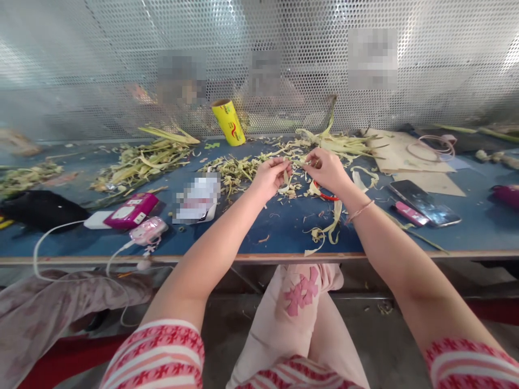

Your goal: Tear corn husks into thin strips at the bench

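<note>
My left hand [271, 176] and my right hand [326, 168] meet over the blue table [279, 229], fingers pinched on a thin pale-green leaf strip [297, 162] stretched between them. Loose strips and scraps [324, 229] lie under and in front of the hands. A red ring [327, 197] lies on the table just below my right hand. A thin bracelet [360, 210] sits on my right wrist.
Heaps of leaf strips [141, 159] lie at the left and back. A yellow roll [229, 122] leans against the perforated metal screen [284, 65]. Two phones [424, 202], cardboard sheets [405, 156], a pink box [132, 209] and a charger with cable [97, 220] lie about. Another person's sleeve [48, 310] shows at left.
</note>
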Motion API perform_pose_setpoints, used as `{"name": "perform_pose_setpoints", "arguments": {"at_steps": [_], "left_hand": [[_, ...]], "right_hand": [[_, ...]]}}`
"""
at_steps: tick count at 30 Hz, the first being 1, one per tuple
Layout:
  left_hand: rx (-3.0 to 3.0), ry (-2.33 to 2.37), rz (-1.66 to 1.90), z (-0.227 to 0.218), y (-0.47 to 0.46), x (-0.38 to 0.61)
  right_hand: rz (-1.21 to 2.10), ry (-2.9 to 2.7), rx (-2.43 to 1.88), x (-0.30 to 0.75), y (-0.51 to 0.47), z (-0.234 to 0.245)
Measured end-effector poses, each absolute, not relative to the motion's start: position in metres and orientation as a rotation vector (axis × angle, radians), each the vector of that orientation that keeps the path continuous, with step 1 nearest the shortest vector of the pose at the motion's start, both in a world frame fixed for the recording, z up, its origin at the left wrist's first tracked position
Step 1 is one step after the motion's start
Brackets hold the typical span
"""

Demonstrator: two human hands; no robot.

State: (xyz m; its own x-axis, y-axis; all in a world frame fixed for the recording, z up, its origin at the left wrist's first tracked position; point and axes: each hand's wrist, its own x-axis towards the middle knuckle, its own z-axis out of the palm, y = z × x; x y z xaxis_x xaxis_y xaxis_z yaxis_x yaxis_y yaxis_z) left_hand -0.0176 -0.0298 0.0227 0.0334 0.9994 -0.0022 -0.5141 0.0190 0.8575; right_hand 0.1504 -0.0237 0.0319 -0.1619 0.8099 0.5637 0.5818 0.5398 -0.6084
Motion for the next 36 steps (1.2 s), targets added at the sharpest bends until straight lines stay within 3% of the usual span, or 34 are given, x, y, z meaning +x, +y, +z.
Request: {"name": "perform_pose_setpoints", "arguments": {"at_steps": [12, 29, 36], "left_hand": [[0.834, 0.747, 1.498, 0.023, -0.030, -0.020], [1.067, 0.794, 1.443, 0.020, -0.032, -0.016], [1.104, 0.762, 1.401, 0.020, -0.035, -0.015]], "right_hand": [[1.343, -1.610, -1.008, 0.142, -0.035, 0.037], [1.386, -1.533, -1.101, 0.134, -0.042, 0.036], [1.070, -1.731, -1.047, 0.134, -0.033, 0.031]]}}
